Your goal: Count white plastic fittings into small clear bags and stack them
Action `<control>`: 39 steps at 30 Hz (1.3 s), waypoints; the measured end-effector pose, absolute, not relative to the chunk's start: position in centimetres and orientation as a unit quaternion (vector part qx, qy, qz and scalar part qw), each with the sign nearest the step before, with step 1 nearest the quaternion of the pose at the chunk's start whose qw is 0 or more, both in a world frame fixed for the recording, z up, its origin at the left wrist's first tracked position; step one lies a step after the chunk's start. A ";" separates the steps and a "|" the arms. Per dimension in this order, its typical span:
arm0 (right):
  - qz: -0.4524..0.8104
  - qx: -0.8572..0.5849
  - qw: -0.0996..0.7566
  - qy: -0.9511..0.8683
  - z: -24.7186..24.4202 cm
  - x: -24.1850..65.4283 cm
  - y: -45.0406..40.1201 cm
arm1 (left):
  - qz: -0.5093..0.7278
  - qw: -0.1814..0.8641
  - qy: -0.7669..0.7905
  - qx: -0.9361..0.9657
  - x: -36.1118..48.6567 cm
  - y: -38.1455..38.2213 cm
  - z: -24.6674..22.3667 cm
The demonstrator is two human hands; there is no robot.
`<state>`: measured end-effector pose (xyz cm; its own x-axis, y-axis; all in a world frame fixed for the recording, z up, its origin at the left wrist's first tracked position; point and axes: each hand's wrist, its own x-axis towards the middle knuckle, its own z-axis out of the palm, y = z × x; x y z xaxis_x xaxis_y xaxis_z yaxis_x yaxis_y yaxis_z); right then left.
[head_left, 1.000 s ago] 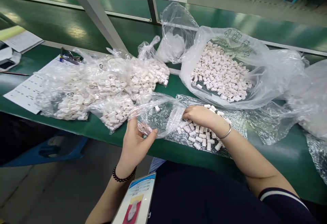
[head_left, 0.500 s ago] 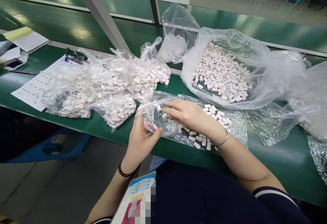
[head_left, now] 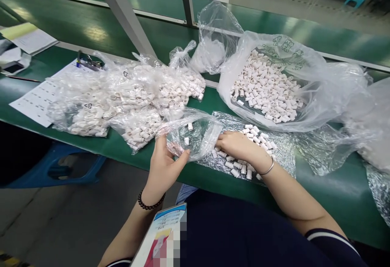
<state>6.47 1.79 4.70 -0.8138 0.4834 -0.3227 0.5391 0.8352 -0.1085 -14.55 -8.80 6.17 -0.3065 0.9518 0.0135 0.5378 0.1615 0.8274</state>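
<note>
My left hand [head_left: 164, 167] grips the near-left side of a clear plastic bag [head_left: 213, 128], its thumb along the edge and its other fingers partly hidden by the film. The bag's mouth gapes to the right. Two short white plastic pipe fittings [head_left: 190, 126] show inside it. Just right of the mouth, my right hand [head_left: 237, 144] is closed with bent fingers, low over loose white fittings [head_left: 243, 169]. Whatever its fingertips pinch is hidden. Those loose fittings are scattered on a crinkled clear plastic sheet [head_left: 284, 159].
Several filled bags of fittings [head_left: 131, 92] are heaped on the left. A large open bag [head_left: 227, 80] of fittings stands behind my right hand. Printed paper [head_left: 32, 102], a notebook [head_left: 36, 41] and a phone [head_left: 14, 67] lie far left. A blue stool [head_left: 57, 169] stands below the green table [head_left: 319, 206].
My right hand has moved from over the bag's mouth rightward to the loose fittings, and its fingers have curled in. The bag's opening now shows wider; my left hand keeps its hold.
</note>
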 end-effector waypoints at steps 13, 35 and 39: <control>-0.200 0.201 -0.272 0.919 9.7 7.6 0.7 | 0.410 0.333 0.660 0.535 -13.8 -8.5 5.9; -0.125 0.268 0.035 0.955 5.1 6.6 -2.2 | 0.429 0.287 0.689 0.509 -15.4 -8.9 5.7; -0.190 0.216 -0.143 0.947 8.5 6.8 -2.2 | 0.409 0.278 0.689 0.530 -15.5 -9.2 5.3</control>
<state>6.83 -2.21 8.50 -0.8657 0.4634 0.1896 0.3542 0.8344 -0.4223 -15.47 -9.15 5.30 -0.2836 0.9576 0.0508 0.5026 0.1033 0.8583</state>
